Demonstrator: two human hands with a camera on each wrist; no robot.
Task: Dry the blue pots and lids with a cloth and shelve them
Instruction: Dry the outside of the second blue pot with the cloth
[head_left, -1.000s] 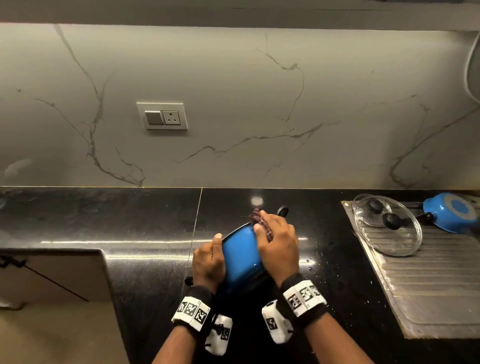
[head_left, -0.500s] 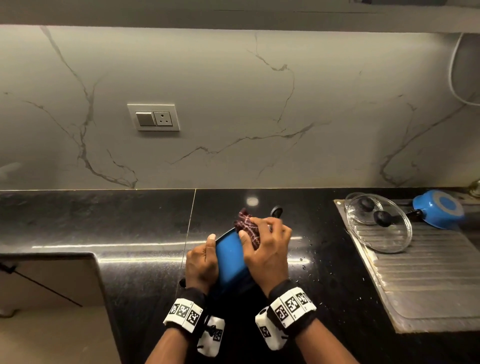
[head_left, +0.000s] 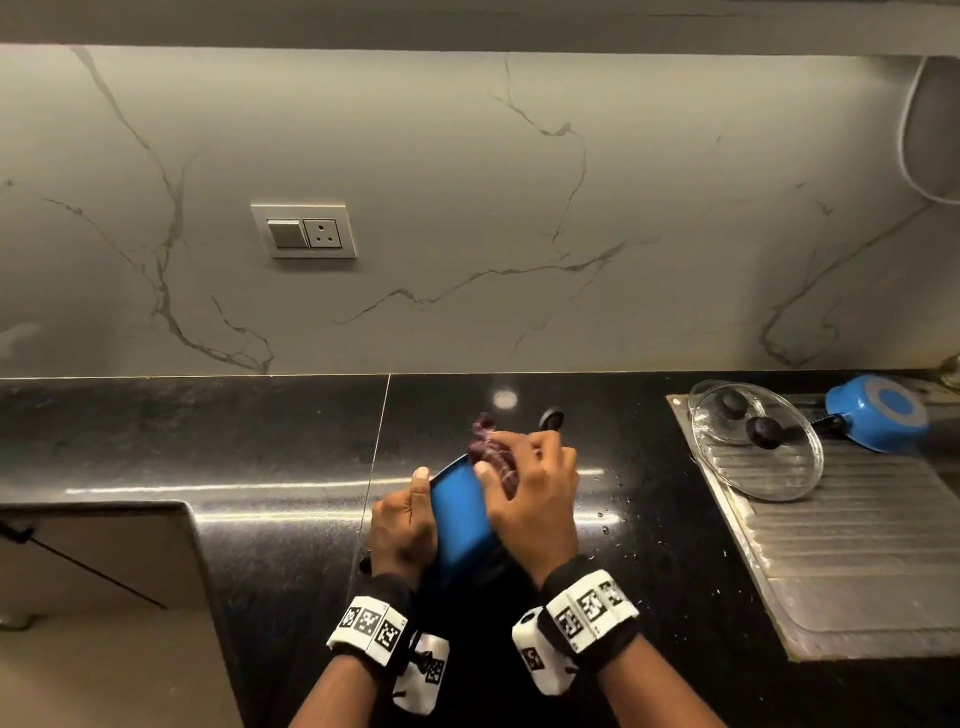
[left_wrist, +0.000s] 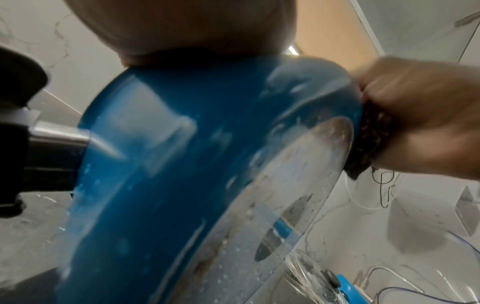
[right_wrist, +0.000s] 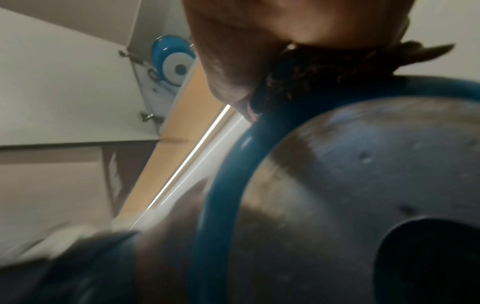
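A blue pot (head_left: 460, 512) is held tilted on its side over the black counter (head_left: 260, 441). My left hand (head_left: 402, 525) grips its left wall, thumb on the upper edge. My right hand (head_left: 535, 493) holds a bunched dark red cloth (head_left: 488, 447) and presses it against the pot's far edge. In the left wrist view the pot's wet blue wall (left_wrist: 182, 164), its black handle (left_wrist: 26, 144) and the cloth (left_wrist: 369, 144) show. The right wrist view has the cloth (right_wrist: 311, 78) on the blue rim (right_wrist: 226, 185). A black handle end (head_left: 551, 418) pokes out beyond my right hand.
On the ribbed steel drainboard (head_left: 857, 561) at the right lie two glass lids (head_left: 758, 447) with black knobs and a second blue pot (head_left: 878, 421), upside down. A wall socket (head_left: 304, 231) sits on the marble backsplash. Water drops dot the counter beside my right hand.
My right hand has slid the cloth from the pot's side toward its far edge, so more of the cloth shows. The left hand keeps its grip.
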